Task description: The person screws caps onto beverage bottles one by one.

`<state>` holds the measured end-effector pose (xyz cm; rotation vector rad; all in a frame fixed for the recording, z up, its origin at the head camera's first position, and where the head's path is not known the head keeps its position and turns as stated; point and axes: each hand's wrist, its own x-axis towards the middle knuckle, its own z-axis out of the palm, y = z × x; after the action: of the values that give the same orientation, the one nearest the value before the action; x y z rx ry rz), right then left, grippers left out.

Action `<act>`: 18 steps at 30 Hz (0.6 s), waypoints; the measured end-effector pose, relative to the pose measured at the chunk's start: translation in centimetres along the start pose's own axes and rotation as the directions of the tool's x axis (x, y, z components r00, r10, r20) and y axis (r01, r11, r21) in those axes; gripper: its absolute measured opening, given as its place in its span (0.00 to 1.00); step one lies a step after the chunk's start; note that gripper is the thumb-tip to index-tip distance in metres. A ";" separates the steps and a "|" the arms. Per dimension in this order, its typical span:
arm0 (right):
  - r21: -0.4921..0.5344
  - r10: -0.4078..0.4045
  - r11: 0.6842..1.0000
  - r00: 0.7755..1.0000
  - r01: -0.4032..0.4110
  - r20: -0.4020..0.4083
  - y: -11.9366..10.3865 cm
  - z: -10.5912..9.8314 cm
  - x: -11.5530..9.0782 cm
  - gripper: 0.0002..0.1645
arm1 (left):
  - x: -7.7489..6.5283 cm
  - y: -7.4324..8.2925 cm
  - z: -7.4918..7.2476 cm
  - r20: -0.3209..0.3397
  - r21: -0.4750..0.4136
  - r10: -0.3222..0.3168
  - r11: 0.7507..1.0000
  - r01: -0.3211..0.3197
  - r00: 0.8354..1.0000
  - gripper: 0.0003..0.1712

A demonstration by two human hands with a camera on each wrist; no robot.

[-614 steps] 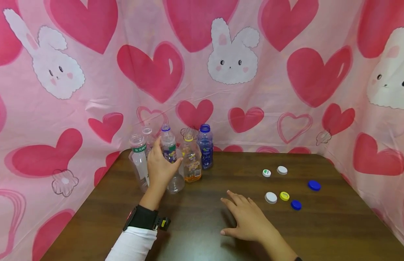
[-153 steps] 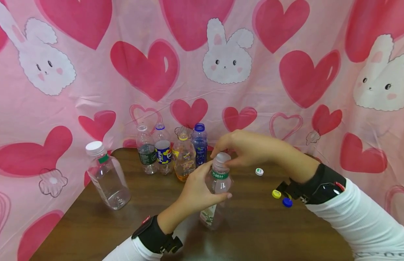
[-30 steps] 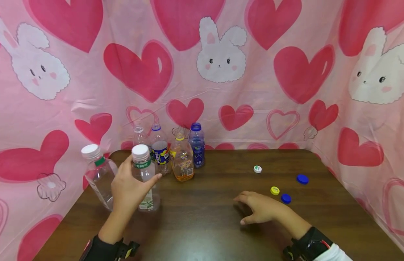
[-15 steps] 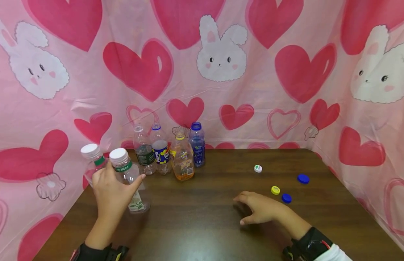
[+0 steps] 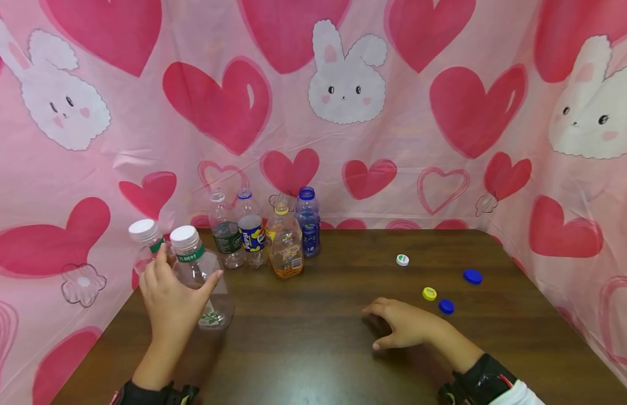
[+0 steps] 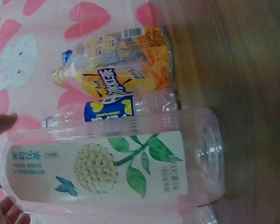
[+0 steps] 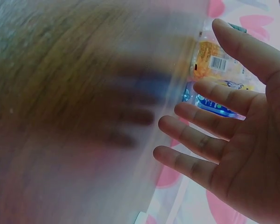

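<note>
A clear square jasmine tea bottle (image 5: 195,273) with a white cap and green neck band stands upright at the table's left. My left hand (image 5: 166,301) is beside it, thumb extended and fingers near its neck. In the left wrist view the white label (image 6: 98,168) shows, with the thumb (image 6: 2,125) apart from the bottle. Partly hidden behind this hand is a second white-capped bottle (image 5: 145,256). Over the table's middle right my right hand (image 5: 401,323) holds nothing. Its fingers are spread and loosely extended in the right wrist view.
At the back left stand several uncapped bottles: a green-labelled one (image 5: 227,239), a Pepsi bottle (image 5: 252,233), an iced tea bottle (image 5: 284,244) and a blue one (image 5: 309,225). Loose caps lie right: white-green (image 5: 402,260), yellow (image 5: 429,293), and two blue, one (image 5: 472,276) farther back.
Since a second ago my left hand has brought the capped bottle left, beside the other capped one, and the bottle now stands still. The right hand has hardly moved. Two white caps left the table earlier.
</note>
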<state>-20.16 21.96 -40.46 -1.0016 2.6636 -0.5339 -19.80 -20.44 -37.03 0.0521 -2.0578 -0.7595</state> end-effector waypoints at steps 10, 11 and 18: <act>0.014 -0.012 1.000 1.000 0.012 -0.004 -0.1 0.2 -0.2 0.39 | -1.9 6.8 2.8 -0.034 -0.235 0.160 0.958 -0.164 0.986 0.52; 0.012 -0.017 1.000 1.000 0.017 -0.009 -0.2 0.2 -0.1 0.40 | -2.0 7.4 3.7 0.044 -0.259 0.130 0.959 -0.114 0.991 0.52; 0.022 -0.035 0.999 0.999 0.035 -0.018 -0.7 0.1 0.3 0.40 | -0.8 7.9 11.5 0.288 -0.207 -0.189 0.945 0.254 0.939 0.55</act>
<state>-19.96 21.21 -40.28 -1.0437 2.6536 -0.5811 -26.30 -8.12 -37.93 0.0494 -2.2177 -1.2112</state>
